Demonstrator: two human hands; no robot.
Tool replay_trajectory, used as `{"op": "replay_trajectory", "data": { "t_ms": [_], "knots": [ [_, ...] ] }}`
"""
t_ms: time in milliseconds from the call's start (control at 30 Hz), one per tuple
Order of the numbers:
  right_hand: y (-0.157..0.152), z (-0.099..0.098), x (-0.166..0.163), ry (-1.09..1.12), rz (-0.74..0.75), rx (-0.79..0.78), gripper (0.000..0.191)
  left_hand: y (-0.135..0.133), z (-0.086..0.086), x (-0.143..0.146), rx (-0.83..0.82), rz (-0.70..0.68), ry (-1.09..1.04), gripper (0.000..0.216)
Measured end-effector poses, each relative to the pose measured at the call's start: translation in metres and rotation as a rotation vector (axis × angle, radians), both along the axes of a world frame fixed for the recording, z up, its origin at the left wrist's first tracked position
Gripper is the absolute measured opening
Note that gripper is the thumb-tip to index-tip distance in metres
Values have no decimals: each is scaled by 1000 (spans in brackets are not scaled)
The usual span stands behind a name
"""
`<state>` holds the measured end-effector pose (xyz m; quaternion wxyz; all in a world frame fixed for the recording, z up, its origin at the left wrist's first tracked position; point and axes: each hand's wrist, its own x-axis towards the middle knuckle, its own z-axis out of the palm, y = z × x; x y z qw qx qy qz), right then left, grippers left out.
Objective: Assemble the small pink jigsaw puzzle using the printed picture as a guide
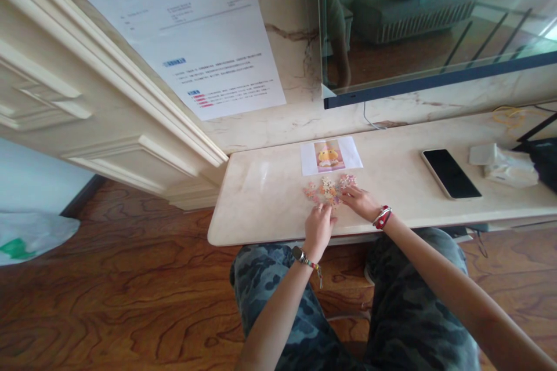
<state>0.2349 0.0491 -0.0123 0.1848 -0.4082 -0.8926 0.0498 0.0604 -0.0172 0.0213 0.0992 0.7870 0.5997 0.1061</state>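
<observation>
A loose pile of small jigsaw puzzle pieces (327, 188), in pink, yellow, orange and purple, lies on the pale stone-topped bench (261, 197). My left hand (318, 227) is at the pile's near edge, its fingers bent and held together; whatever is between them is hidden. From the right, my right hand (361, 203) reaches into the pile with its fingertips closed among the pieces. What it grips is too small to make out. Just behind the pile lies a white sheet with a printed picture (329, 156) of yellow figures on pink.
A smartphone (451, 174) lies to the right, with a tissue pack (507, 165) beyond it. Above the bench hangs a television screen (435, 23). A large printed sheet (183, 35) is on the wall, next to a cream panelled door frame (130, 98).
</observation>
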Motion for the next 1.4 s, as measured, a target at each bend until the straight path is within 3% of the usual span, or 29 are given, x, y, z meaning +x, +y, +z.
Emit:
{"op": "replay_trajectory", "data": {
  "t_ms": [233,400,633,733,900,1133,1400],
  "knots": [
    [9,6,-4,226,-70,-78,26,10,0,2,-45,-23,106,20],
    [17,13,-2,453,-113,-283,25,14,-4,1,-57,-73,134,26],
    [28,19,0,486,-216,-615,29,19,-8,-7,-15,-82,0,26],
    [32,20,1,453,-221,-688,31,19,-8,-9,-17,-39,-175,23],
    [41,20,0,325,-305,-563,26,32,-7,-15,-115,127,-511,20],
    [50,22,-5,135,-352,-359,25,64,-6,-38,-213,195,-527,25],
    [33,13,1,222,-370,-199,24,70,-7,-52,-304,147,-479,25]
  ]
}}
